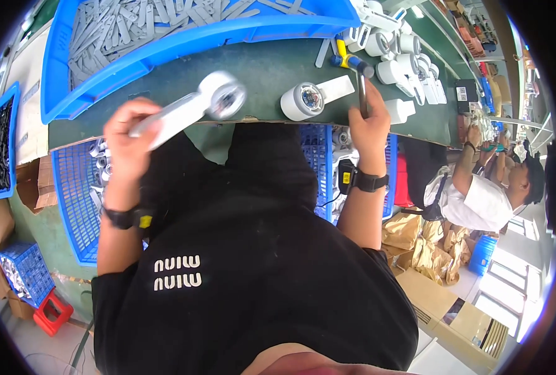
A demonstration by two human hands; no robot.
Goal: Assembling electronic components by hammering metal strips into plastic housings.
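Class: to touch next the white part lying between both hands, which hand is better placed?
Probably the right hand: it is nearer that white part, though it grips a tool. The left hand is farther and holds another white part.

The held white piece (193, 107) is blurred at its round end; the view's top crops the blue tray (240, 32).
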